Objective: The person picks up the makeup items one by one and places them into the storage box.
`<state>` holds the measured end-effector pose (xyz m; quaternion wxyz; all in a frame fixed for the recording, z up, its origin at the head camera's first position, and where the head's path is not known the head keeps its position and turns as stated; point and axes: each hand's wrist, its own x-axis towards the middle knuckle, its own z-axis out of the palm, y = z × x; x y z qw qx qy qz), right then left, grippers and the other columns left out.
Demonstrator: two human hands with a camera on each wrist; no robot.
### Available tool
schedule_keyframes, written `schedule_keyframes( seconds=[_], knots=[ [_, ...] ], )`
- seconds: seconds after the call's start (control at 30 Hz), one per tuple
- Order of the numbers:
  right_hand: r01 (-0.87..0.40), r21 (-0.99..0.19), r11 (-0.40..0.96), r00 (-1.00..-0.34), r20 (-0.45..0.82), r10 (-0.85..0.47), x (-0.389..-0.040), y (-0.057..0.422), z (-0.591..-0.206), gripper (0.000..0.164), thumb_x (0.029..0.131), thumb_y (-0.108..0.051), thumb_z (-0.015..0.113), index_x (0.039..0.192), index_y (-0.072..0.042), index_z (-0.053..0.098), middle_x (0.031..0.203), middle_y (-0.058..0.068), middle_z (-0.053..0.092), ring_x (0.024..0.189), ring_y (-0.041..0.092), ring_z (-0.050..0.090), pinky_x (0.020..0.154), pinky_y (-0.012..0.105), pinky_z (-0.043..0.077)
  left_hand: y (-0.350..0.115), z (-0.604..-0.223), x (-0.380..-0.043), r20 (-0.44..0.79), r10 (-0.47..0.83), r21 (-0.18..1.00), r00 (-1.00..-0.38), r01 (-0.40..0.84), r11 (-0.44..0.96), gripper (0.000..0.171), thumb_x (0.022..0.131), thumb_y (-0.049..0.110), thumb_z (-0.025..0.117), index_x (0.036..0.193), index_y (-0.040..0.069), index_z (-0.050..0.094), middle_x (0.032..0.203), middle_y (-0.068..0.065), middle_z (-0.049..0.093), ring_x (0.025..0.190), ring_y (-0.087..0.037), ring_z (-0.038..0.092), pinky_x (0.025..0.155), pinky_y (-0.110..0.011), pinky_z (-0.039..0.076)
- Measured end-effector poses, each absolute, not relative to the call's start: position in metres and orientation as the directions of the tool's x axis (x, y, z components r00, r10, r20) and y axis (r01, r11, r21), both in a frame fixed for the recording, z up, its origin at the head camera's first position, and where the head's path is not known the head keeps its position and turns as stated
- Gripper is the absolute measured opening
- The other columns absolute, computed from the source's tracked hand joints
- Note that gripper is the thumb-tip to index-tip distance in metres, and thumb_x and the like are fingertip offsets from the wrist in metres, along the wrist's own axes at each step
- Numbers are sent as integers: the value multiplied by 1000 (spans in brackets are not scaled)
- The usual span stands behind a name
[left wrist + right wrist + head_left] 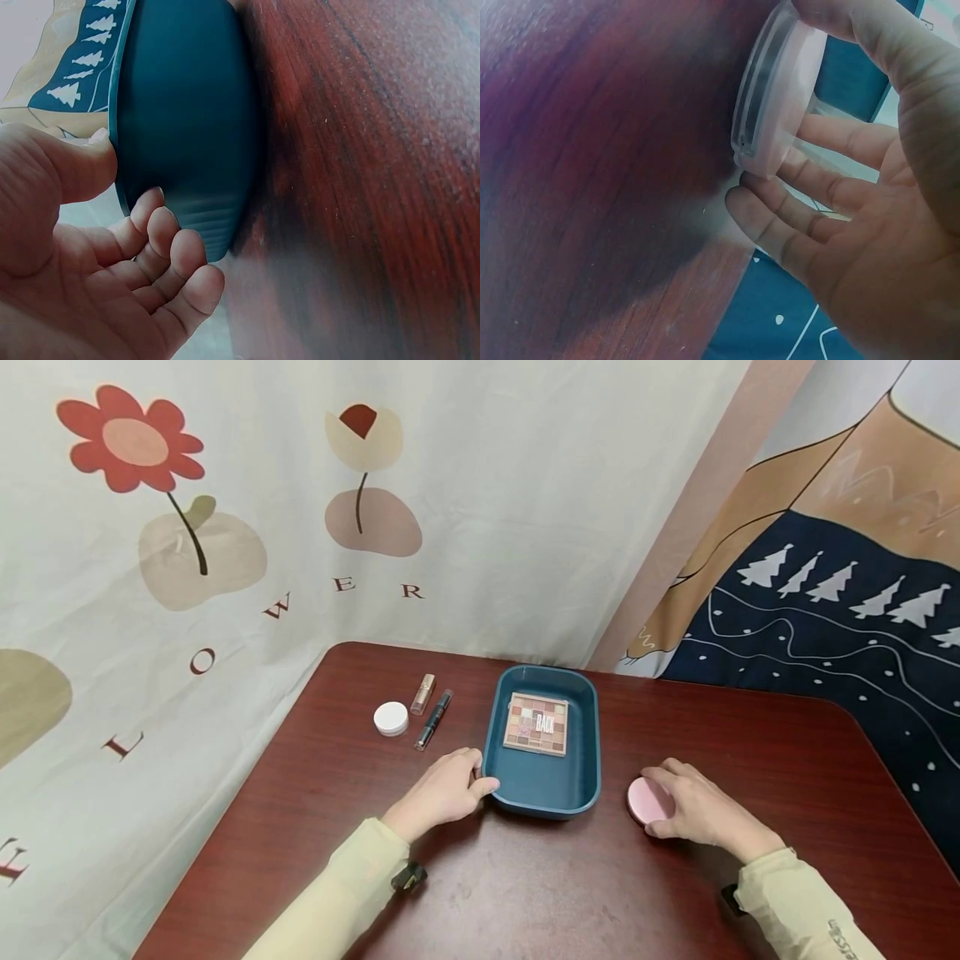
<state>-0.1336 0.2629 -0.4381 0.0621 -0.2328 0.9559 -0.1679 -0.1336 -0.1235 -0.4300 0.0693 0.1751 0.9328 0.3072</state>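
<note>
Pinched at its near left corner by my left hand (450, 787), a blue rectangular tray (540, 792) stands mid-table. In the left wrist view the thumb lies over the tray's rim, and the curled fingers are at its outer wall. An eyeshadow palette (536, 724) with a printed cover lies flat inside the tray, towards the far end. Right of the tray, my right hand (697, 803) holds a round pink compact (649, 800) between thumb and fingers. The right wrist view shows the compact's clear edge (759, 90) close to the tabletop.
Left of the tray lie a round white jar (391, 718), a lipstick (423, 693) with a clear and gold case, and a dark double-ended makeup stick (433, 720). A printed curtain (487, 510) hangs along the back edge of the dark red table (315, 777).
</note>
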Motion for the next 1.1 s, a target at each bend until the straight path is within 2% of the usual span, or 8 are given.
schedule_keyframes(
  seconds=[0.53, 1.1],
  knots=[
    [-442, -351, 825, -888, 39, -459, -132, 263, -440, 67, 71, -24, 91, 126, 3, 66, 114, 13, 63, 99, 28, 57, 76, 43, 56, -123, -429, -133, -16, 368, 586, -930, 289, 757, 34, 98, 25, 71, 75, 13, 49, 74, 1, 48, 68, -13, 46, 64, -30, 41],
    [-419, -365, 831, -901, 49, -432, -132, 260, -435, 69, 73, -22, 90, 131, 3, 64, 120, 16, 62, 104, 31, 56, 76, 44, 58, -123, -429, -133, -28, 360, 594, -933, 273, 756, 34, 98, 24, 72, 75, 13, 49, 74, 1, 47, 68, -13, 46, 64, -30, 40]
  ],
)
